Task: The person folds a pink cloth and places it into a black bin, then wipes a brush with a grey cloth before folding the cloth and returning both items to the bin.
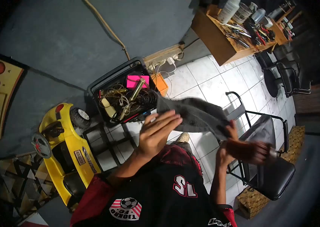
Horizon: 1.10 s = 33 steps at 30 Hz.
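Note:
A dark grey cloth [196,113] stretches between my two hands, with its left end near the black tray. My left hand [158,133] lies against the cloth's left part, fingers close together and nearly straight; its thumb side is partly hidden. Closed at the cloth's right end, my right hand [223,153] has its thumb up against the fabric. In that same hand is a reddish-brown, shiny object [248,151], smeared by motion, whose kind I cannot make out. The black tray [92,90] holds tangled wires, a pink pad [137,81] and a brass-coloured cylinder [137,89].
To the left stands a yellow toy car [80,157]. Black folding chairs [273,178] are close on the right, with woven boxes [256,202] by them. A wooden workbench [214,36] at the back bears bottles and hand tools. White cables [170,60] run along the wall.

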Each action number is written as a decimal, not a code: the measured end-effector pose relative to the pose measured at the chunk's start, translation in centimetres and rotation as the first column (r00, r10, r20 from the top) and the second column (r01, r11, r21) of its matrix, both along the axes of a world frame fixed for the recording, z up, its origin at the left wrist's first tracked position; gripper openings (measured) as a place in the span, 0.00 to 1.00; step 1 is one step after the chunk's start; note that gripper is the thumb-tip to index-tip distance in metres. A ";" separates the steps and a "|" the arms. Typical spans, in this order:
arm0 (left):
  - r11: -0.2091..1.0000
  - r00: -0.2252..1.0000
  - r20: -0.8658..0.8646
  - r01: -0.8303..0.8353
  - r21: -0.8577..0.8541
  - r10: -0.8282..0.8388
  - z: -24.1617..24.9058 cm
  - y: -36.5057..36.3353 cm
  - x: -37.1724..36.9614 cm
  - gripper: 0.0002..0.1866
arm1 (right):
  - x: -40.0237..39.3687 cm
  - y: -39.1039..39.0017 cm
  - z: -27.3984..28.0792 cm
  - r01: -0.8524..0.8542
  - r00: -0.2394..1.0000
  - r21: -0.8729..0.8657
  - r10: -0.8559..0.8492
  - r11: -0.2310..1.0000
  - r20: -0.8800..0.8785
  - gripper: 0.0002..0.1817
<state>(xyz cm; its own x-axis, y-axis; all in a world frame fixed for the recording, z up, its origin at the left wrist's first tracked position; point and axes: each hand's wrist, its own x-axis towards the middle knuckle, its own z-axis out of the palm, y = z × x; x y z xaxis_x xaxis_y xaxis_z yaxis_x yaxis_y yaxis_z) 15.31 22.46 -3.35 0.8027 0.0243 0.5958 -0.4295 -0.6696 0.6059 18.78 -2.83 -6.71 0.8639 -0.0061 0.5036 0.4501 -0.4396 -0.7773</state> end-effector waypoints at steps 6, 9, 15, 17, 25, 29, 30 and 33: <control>0.970 0.532 -0.829 0.236 -0.051 -0.173 -9.4 1.9 -3.7 0.14 | -5.8 -3.3 -6.9 -0.240 0.800 -0.477 -0.106 0.846 -0.590 0.07; 0.987 0.651 -0.742 0.122 -0.109 -0.163 -9.9 1.3 -2.9 0.13 | -5.8 -3.1 -7.1 -0.103 0.761 -0.347 -0.151 0.932 -0.631 0.07; 0.983 0.988 -0.141 0.035 -0.179 -0.061 -1.1 -0.7 2.5 0.15 | -2.0 -0.3 -0.9 0.086 0.977 0.093 -0.066 0.992 -0.202 0.14; 0.989 0.999 0.052 0.018 -0.145 -0.010 2.3 -1.0 2.2 0.13 | -2.1 0.2 1.5 0.079 0.997 0.080 -0.076 0.994 -0.030 0.14; 0.983 0.860 -0.484 0.095 -0.156 -0.160 -6.8 0.4 -2.7 0.09 | -5.4 -0.7 -3.6 0.015 0.851 -0.361 -0.202 0.932 -0.484 0.07; 0.986 0.647 -0.745 0.070 -0.154 -0.162 -6.1 2.4 -2.4 0.09 | -7.8 -2.5 -5.9 -0.059 0.721 -0.161 -0.070 0.985 -0.689 0.06; 0.976 0.660 -0.731 0.022 -0.217 -0.177 -5.9 2.5 -2.2 0.09 | -7.6 -2.6 -6.7 -0.040 0.705 -0.083 -0.031 0.996 -0.709 0.06; 0.984 0.755 -0.646 -0.003 -0.179 -0.115 -5.3 1.4 -0.4 0.08 | -5.9 -2.3 -6.5 0.053 0.635 0.099 0.043 0.994 -0.771 0.08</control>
<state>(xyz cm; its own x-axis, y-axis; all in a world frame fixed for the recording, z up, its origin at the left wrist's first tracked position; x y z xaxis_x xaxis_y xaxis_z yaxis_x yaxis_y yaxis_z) 14.90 23.86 -8.70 0.9967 0.0135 -0.0802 0.0753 -0.5259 0.8472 12.89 -5.15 -13.16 0.9364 -0.0210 -0.3504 -0.3366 -0.3365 -0.8795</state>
